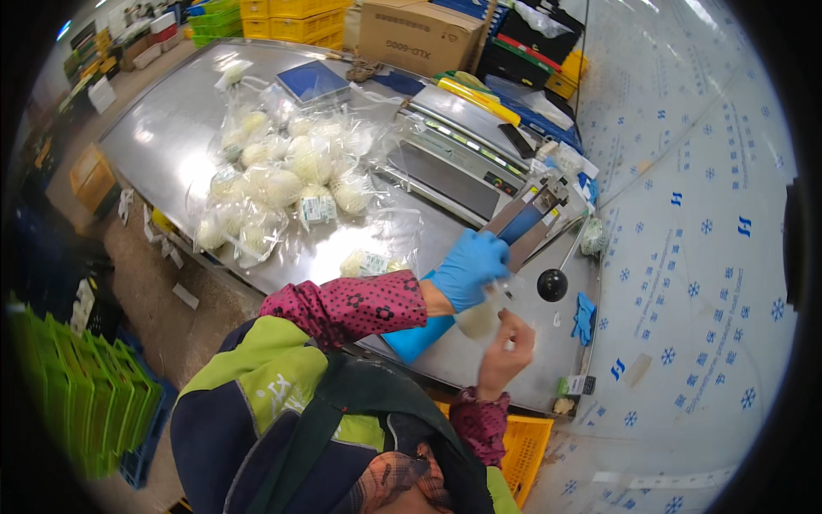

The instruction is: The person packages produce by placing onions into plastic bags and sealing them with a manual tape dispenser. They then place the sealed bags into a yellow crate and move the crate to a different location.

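Note:
My left hand (471, 266), in a blue glove, is curled at the neck of a small clear plastic bag. In that bag hangs a pale round item (476, 320), blurred, over a bright blue sheet (417, 337) at the table's near edge. My bare right hand (507, 352) is just right of the bag, fingers bent towards it; blur hides whether they grip the plastic. Left of my gloved hand lies a labelled clear bag (374, 263) of pale produce. Farther off is a heap of bagged pale round produce (289, 167) in white foam nets.
A bench machine (443, 173) with a control panel stands on the metal table (160, 128). A black ball handle (552, 284) juts towards me. A crumpled blue glove (583, 318) lies right, beside the panelled wall (681, 257). A cardboard box (417, 38) stands behind; green crates (96, 392) are lower left.

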`<state>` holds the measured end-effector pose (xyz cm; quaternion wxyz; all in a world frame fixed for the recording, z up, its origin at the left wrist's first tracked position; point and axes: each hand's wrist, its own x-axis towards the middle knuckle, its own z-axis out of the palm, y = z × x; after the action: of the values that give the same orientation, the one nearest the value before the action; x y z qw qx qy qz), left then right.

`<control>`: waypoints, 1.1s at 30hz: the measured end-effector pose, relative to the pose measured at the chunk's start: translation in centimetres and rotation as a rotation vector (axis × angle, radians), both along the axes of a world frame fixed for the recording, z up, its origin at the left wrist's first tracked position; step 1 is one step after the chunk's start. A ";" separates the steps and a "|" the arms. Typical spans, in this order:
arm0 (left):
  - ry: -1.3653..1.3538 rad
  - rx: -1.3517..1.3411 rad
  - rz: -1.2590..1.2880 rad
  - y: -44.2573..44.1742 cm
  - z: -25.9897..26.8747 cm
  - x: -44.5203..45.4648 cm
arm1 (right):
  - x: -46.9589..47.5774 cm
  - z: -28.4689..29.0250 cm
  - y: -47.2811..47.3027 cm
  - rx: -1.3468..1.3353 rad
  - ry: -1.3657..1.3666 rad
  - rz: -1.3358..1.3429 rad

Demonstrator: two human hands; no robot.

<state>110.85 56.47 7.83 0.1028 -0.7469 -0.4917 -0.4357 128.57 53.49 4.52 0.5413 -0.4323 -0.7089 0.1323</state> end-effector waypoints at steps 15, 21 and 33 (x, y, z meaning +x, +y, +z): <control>-0.373 -0.153 -0.102 -1.3 -0.7 -4.8 | -3.3 -9.6 -8.9 -1.077 1.163 1.333; -0.039 -0.085 -0.051 -1.1 -0.2 -0.9 | -2.8 -0.7 -6.7 -0.813 1.343 0.816; -0.274 0.115 -0.155 -6.1 -2.5 -0.3 | 9.3 0.3 -9.3 -0.409 0.505 0.225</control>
<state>110.52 50.38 5.31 0.0438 -0.7090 -0.4164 -0.5675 137.92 44.15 4.84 0.5841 -0.4043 -0.5545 0.4334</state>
